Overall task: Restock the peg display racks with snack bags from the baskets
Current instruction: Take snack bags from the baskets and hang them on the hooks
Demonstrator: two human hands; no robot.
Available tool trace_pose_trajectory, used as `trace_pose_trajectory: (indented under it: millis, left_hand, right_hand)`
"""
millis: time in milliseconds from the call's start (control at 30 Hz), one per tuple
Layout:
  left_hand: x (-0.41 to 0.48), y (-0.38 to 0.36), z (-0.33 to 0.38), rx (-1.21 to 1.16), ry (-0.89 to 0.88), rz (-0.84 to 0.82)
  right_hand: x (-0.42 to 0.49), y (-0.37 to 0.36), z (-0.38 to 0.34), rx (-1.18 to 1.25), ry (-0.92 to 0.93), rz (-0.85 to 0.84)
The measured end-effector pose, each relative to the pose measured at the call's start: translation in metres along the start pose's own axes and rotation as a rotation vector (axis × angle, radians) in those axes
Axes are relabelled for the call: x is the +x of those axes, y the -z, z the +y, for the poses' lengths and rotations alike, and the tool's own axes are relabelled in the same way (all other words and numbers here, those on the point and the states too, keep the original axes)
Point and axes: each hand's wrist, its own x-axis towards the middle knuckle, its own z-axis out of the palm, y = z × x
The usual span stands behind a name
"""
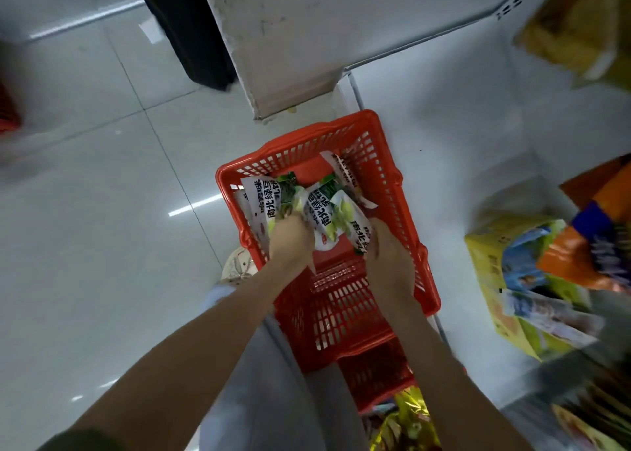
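Grips closed: left hand (291, 240) and right hand (387, 250) each clutch bags (326, 208) inside basket (392, 177). Risk: bunched, slick bags may slip free on lifting.

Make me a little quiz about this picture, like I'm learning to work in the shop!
1. True or false: the left hand and the right hand both grip snack bags.
2. The basket is: A blue, B red, C green.
3. Fill in: the yellow box sits on the person's ____ side.
Key: 1 true; 2 B; 3 right.
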Motion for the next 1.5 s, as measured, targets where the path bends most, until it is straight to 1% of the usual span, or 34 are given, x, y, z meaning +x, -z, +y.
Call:
trace_pose_trajectory:
  millis: [33,133,200,267,333,400,467,500,700,800,867,967,1000,1033,1067,1100,1200,1233,1267,1300,1333,1367,1400,1433,1500]
  left_hand:
    - [-0.015,0.011,0.009,-0.046,-0.024,-0.034]
    - [-0.067,0.05,0.033,-0.179,-0.09,-0.052]
    - [-0.101,0.081,0.047,-0.277,-0.061,-0.087]
    - [-0.135,0.117,0.063,-0.427,-0.062,-0.121]
    - [-0.169,0.155,0.08,-0.54,-0.083,-0.134]
    - [-0.204,0.195,0.099,-0.68,-0.06,-0.174]
    - [-0.235,0.228,0.12,-0.804,-0.066,-0.236]
    - [-0.251,0.244,0.131,-0.829,-0.077,-0.253]
    - [-0.328,0.309,0.172,-0.785,-0.199,-0.257]
    - [-0.352,0.335,0.192,-0.689,-0.265,-0.289]
    - [-0.368,0.35,0.205,-0.683,-0.315,-0.321]
    - [-0.392,0.367,0.221,-0.717,-0.389,-0.379]
    - [-0.4,0.371,0.227,-0.687,-0.439,-0.391]
    - [-0.407,0.376,0.232,-0.607,-0.515,-0.37]
    - [-0.41,0.377,0.236,-0.487,-0.627,-0.292]
    - [-0.415,0.381,0.241,-0.339,-0.77,-0.153]
    - [-0.434,0.397,0.251,0.136,-1.286,0.447]
    - [-0.439,0.404,0.255,0.287,-1.429,0.62]
    - [-0.447,0.413,0.261,0.413,-1.531,0.747]
    - [-0.452,0.42,0.268,0.537,-1.57,0.777]
    - [-0.462,0.428,0.275,0.661,-1.531,0.716]
    - [-0.472,0.435,0.281,0.733,-1.442,0.613]
    - [-0.483,0.439,0.287,0.767,-1.346,0.492]
    - [-0.492,0.443,0.292,0.764,-1.286,0.414]
    - [-0.507,0.446,0.299,0.691,-1.263,0.362]
  right_hand:
    - [-0.013,0.014,-0.012,0.055,-0.012,-0.005]
    - [-0.05,0.051,-0.047,0.18,-0.036,0.024]
    - [-0.075,0.077,-0.07,0.227,0.024,0.101]
    - [-0.101,0.104,-0.091,0.242,0.12,0.157]
    - [-0.123,0.137,-0.114,0.265,0.172,0.141]
    - [-0.145,0.175,-0.14,0.302,0.19,0.126]
    - [-0.166,0.211,-0.163,0.345,0.201,0.143]
    - [-0.177,0.228,-0.173,0.363,0.21,0.159]
    - [-0.238,0.305,-0.227,0.369,0.233,0.231]
    - [-0.262,0.333,-0.245,0.356,0.234,0.259]
    - [-0.275,0.348,-0.254,0.337,0.211,0.317]
    - [-0.287,0.37,-0.26,0.26,0.247,0.448]
    - [-0.292,0.38,-0.261,0.248,0.26,0.482]
    - [-0.297,0.39,-0.26,0.236,0.274,0.515]
    - [-0.302,0.401,-0.26,0.223,0.292,0.545]
    - [-0.308,0.411,-0.259,0.213,0.312,0.566]
    - [-0.327,0.44,-0.262,0.181,0.377,0.582]
    - [-0.333,0.448,-0.263,0.165,0.402,0.591]
    - [-0.339,0.456,-0.264,0.147,0.426,0.602]
    - [-0.344,0.464,-0.264,0.134,0.444,0.616]
    - [-0.349,0.471,-0.264,0.134,0.455,0.632]
    - [-0.354,0.478,-0.264,0.141,0.465,0.65]
    - [-0.358,0.484,-0.262,0.142,0.479,0.67]
    - [-0.362,0.49,-0.261,0.138,0.496,0.691]
    - [-0.368,0.503,-0.26,0.126,0.508,0.728]
